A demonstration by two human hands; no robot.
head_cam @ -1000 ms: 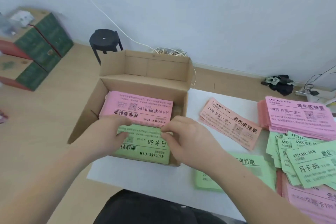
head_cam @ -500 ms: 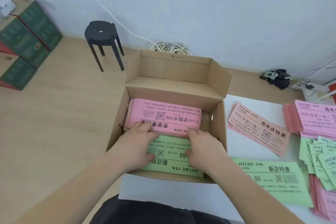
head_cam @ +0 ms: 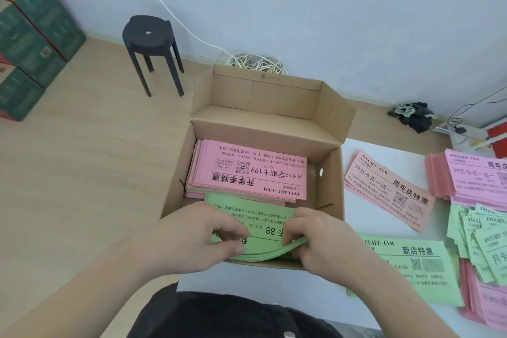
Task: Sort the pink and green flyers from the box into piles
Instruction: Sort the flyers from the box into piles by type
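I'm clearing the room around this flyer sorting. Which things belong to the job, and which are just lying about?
Job: cardboard box; green flyers gripped by left hand and right hand; pink flyers in the box; pink pile and green pile on the table.
Lying about: black stool; coiled cable; green cartons; dark cloth.

Inside the cardboard box [head_cam: 333, 181], left hand [head_cam: 200, 236] and right hand [head_cam: 321, 236] hide the near part of the green flyer stack [head_cam: 263, 217]; right of the box, the pink pile [head_cam: 477, 178] runs off frame, its fine print illegible.

White table [head_cam: 356, 219]: box [head_cam: 330, 186], flyer piles [head_cam: 389, 189]
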